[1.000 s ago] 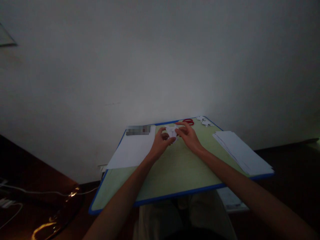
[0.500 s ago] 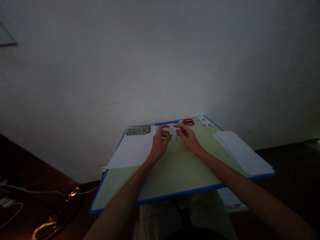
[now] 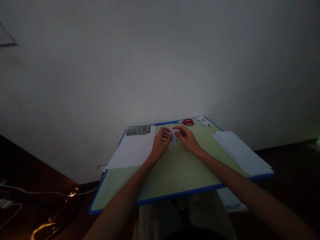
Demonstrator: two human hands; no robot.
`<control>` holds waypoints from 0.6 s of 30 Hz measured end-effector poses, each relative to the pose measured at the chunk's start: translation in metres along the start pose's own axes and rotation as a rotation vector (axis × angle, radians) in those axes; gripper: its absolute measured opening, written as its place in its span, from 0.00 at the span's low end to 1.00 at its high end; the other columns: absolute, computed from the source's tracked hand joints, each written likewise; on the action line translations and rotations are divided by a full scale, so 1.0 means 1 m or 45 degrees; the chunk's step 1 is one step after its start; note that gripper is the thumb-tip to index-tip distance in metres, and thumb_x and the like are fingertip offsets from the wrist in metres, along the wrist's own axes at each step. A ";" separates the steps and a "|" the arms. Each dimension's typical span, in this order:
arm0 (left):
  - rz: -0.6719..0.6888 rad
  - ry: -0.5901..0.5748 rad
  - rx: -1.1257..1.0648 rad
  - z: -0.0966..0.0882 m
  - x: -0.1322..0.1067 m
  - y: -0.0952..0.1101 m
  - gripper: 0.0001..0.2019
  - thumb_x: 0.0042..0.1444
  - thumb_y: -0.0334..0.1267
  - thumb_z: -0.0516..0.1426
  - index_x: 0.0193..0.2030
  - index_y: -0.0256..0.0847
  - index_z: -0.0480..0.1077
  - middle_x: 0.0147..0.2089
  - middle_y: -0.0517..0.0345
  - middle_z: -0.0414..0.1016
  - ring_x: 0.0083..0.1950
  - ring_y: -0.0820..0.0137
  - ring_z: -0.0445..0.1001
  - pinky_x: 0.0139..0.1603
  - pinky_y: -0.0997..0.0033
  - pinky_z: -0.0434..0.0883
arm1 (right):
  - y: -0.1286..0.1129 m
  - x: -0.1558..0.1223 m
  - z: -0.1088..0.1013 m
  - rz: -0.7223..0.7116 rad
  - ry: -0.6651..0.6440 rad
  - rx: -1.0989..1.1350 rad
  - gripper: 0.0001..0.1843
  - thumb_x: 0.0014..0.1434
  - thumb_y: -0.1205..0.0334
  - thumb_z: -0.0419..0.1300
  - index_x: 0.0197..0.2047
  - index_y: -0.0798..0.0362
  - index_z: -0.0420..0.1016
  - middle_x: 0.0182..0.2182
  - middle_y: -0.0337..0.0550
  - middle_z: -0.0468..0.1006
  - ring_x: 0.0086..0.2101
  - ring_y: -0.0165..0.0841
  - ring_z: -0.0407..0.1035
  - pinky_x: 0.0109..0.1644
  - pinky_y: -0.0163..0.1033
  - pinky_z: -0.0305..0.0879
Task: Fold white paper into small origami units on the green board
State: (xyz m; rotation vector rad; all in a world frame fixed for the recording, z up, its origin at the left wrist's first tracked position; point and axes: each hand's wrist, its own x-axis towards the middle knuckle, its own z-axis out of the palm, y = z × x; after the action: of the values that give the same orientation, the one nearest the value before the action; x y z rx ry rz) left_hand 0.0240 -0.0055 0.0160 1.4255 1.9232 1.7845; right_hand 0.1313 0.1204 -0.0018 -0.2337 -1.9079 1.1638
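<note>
A small folded white paper piece [image 3: 174,136] sits between my two hands on a green board [image 3: 175,173] with a blue edge, resting on my lap. My left hand [image 3: 160,144] pinches the paper's left side with curled fingers. My right hand [image 3: 188,139] grips its right side, fingers bent over it. Most of the paper is hidden by the fingers.
A white sheet [image 3: 133,148] lies on the board's left, a stack of white sheets [image 3: 240,151] on its right. Red scissors [image 3: 188,122] and small paper scraps [image 3: 205,121] lie at the far edge. A white wall rises behind. Cables [image 3: 15,200] lie on dark furniture at left.
Both hands have drawn closer together over the paper, and the paper now shows smaller and more compact between the fingers.
</note>
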 end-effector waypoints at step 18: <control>0.414 -0.116 0.486 -0.005 0.001 -0.004 0.01 0.61 0.34 0.59 0.39 0.42 0.71 0.41 0.55 0.74 0.42 0.66 0.72 0.47 0.64 0.70 | 0.012 0.000 -0.001 0.042 0.023 -0.041 0.10 0.63 0.51 0.60 0.41 0.47 0.75 0.45 0.45 0.68 0.40 0.35 0.67 0.41 0.41 0.71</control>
State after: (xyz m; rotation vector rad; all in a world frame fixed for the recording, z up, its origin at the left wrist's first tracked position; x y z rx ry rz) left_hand 0.0183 -0.0077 0.0147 2.0068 2.1681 1.4808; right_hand 0.1293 0.1275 -0.0112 -0.2931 -1.9148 1.1494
